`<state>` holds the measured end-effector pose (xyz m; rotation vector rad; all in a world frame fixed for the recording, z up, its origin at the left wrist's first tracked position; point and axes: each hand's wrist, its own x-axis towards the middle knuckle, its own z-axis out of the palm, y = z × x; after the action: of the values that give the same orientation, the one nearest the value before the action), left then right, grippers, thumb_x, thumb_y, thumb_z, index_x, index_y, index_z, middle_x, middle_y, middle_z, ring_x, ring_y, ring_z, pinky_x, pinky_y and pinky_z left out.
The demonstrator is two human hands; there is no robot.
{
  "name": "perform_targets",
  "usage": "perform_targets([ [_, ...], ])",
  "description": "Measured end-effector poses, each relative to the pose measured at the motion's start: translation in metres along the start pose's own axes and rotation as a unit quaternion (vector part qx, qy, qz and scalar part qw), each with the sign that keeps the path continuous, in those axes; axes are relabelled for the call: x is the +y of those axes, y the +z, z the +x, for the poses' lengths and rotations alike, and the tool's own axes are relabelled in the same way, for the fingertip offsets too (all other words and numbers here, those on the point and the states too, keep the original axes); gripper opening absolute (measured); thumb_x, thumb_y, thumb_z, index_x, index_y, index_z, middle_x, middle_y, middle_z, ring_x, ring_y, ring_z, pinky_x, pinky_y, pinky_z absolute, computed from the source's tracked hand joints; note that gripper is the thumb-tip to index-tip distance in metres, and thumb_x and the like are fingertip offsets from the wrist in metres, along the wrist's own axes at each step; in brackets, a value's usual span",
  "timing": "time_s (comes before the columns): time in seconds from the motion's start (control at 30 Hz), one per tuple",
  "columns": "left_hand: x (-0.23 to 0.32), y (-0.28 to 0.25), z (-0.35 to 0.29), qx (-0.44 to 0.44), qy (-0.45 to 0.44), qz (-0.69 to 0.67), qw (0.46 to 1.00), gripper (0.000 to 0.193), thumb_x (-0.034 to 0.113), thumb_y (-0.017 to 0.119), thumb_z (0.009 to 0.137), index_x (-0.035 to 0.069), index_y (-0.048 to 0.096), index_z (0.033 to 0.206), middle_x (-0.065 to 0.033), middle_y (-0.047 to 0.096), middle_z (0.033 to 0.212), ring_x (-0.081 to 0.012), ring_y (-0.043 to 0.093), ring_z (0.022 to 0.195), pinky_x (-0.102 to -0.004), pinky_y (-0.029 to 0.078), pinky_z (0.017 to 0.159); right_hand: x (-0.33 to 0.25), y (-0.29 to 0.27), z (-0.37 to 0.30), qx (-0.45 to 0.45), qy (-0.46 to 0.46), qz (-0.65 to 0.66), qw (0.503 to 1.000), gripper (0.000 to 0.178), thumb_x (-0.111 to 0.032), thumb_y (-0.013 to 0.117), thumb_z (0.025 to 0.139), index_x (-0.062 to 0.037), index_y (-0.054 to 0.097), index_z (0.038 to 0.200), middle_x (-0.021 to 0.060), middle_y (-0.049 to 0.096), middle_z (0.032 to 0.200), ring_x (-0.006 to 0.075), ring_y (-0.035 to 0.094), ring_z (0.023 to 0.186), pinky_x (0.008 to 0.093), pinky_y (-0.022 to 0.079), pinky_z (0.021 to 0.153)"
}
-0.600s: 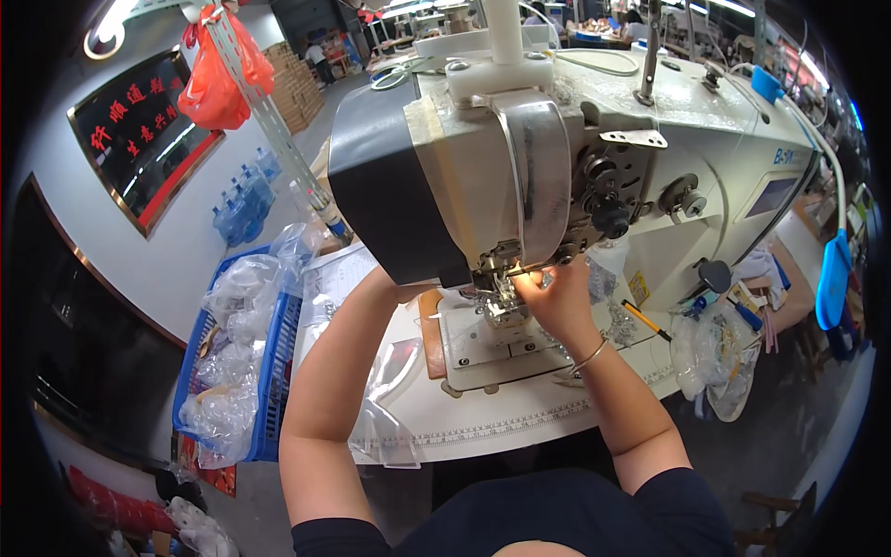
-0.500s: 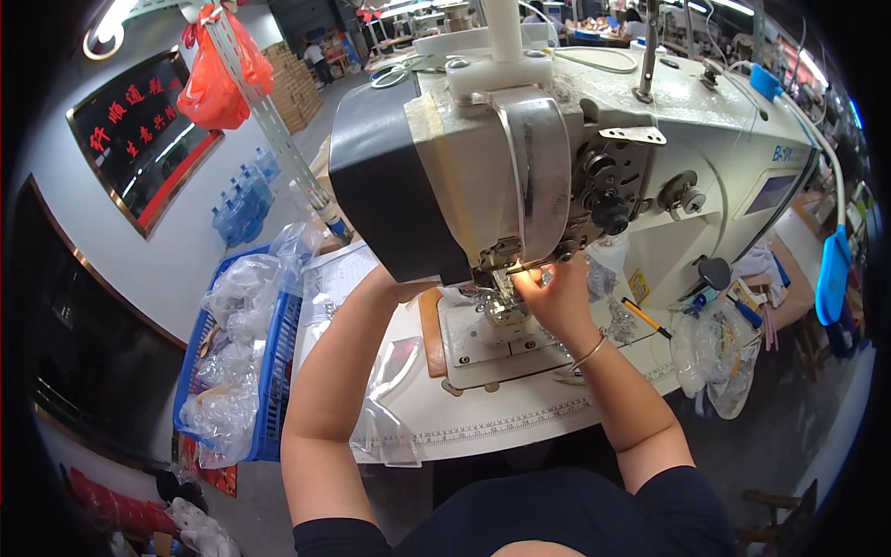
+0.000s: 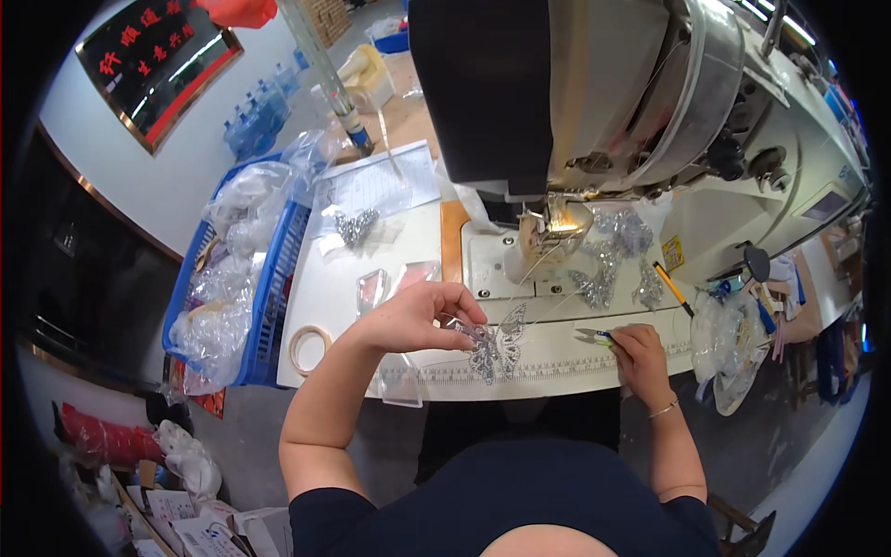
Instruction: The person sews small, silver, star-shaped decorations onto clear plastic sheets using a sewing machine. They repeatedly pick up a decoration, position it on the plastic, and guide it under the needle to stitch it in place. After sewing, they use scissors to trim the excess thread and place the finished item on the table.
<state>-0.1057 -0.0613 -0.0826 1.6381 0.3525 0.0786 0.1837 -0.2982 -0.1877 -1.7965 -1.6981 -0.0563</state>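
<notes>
At the near edge of the table [image 3: 399,260], the left hand [image 3: 427,317] pinched a silver piece [image 3: 508,342]; the right hand [image 3: 639,356] gripped snips [image 3: 590,336], apart from it. Thread [image 3: 538,267] trailed from the machine [image 3: 594,93], seemingly uncut; similar pieces [image 3: 599,277] lay far right.

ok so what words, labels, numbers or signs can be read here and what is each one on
I won't copy the wording, only place it.
Dark framed wall panel: two rows of large red characters.
Sewing machine: lettering too blurred.
Ruler strip along the table: marks too small.
Yellow label: too small.
Paper sheet: too small.
White box panels, lower left: too blurred.
</notes>
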Motion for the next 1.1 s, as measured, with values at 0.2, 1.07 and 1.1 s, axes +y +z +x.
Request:
perform_targets([
  [0.2,0.003,0.009,-0.004,0.018,-0.026,0.122,0.992,0.026,0.003,0.072,0.073,0.000,0.061,0.096,-0.0035,0.063,0.092,-0.0072,0.057,0.081,-0.0207,0.041,0.060,-0.019,0.003,0.011,0.140,0.185,0.218,0.948,0.016,0.000,0.042,0.087,-0.0001,0.056,0.093,0.0099,0.052,0.076,0.0248,0.050,0.064,0.0307,0.041,0.063],
  [1.07,-0.029,0.029,-0.018,0.054,0.038,-0.179,0.982,0.040,0.000,0.067,0.076,0.001,0.055,0.114,-0.0038,0.062,0.095,-0.0085,0.057,0.087,-0.0203,0.043,0.074,-0.086,0.039,0.049,0.164,0.058,0.383,0.907,0.050,-0.027,0.078,0.068,-0.0073,0.059,0.110,0.0048,0.049,0.084,0.0149,0.049,0.075,0.0243,0.040,0.064],
  [1.1,-0.035,0.032,-0.019,0.056,0.048,-0.261,0.962,0.043,0.000,0.066,0.077,0.000,0.053,0.118,-0.0045,0.062,0.096,-0.0084,0.058,0.088,-0.0194,0.043,0.075,-0.082,0.036,0.039,0.090,0.122,0.439,0.886,0.072,-0.034,0.083,0.061,-0.0070,0.052,0.120,0.0030,0.045,0.084,0.0137,0.044,0.077,0.0239,0.037,0.066],
])
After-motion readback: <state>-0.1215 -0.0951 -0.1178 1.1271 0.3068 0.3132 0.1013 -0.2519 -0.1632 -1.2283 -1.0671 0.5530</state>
